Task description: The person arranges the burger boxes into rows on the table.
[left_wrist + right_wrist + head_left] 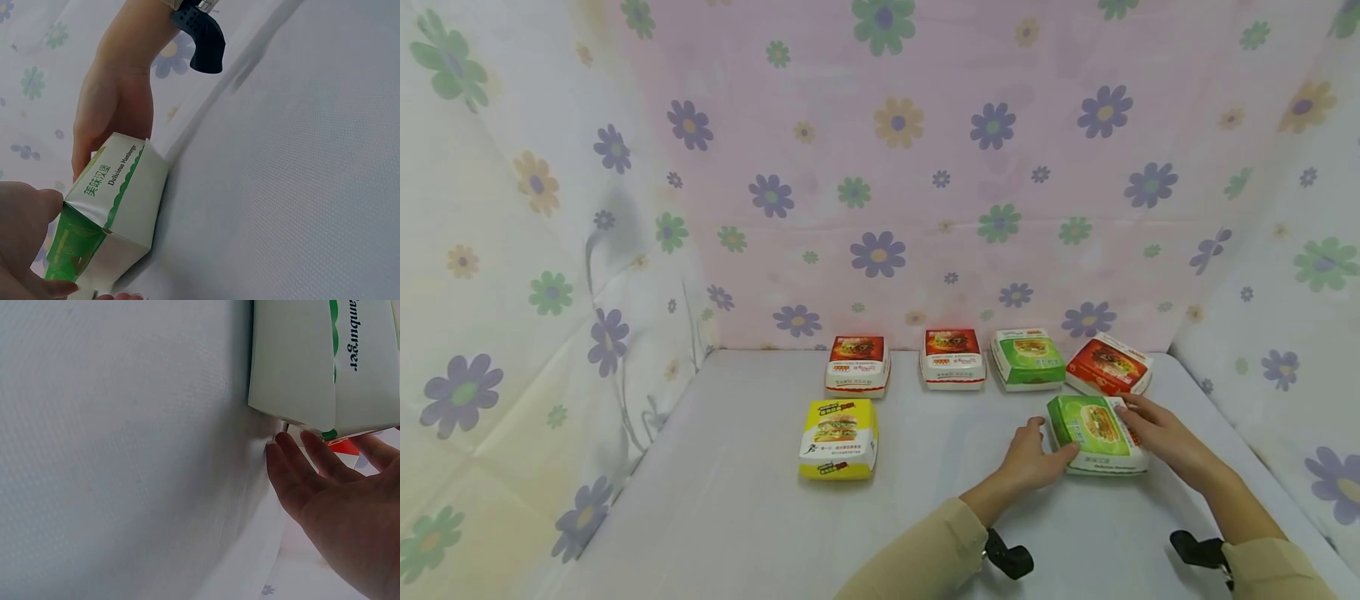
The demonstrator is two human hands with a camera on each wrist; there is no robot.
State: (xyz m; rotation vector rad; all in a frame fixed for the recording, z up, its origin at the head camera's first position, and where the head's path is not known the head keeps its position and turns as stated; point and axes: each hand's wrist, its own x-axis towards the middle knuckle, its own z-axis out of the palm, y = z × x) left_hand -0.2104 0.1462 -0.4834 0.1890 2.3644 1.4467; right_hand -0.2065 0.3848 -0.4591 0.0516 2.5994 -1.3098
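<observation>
Both hands are on a green and white hamburger box at the right of the table, one at each side. My left hand holds its left side, thumb at the front left corner in the left wrist view. At the opposite side my right hand holds the box, its fingers along the side and lower edge in the right wrist view. The front panel with green lettering faces the wearer. Just behind it lies a tilted red and white box, and a second green box stands to its left.
Along the back stand two more red and white boxes, the middle one and the left one. A yellow and white burger box sits nearer the front left. Flowered cloth hangs behind and at both sides of the white table.
</observation>
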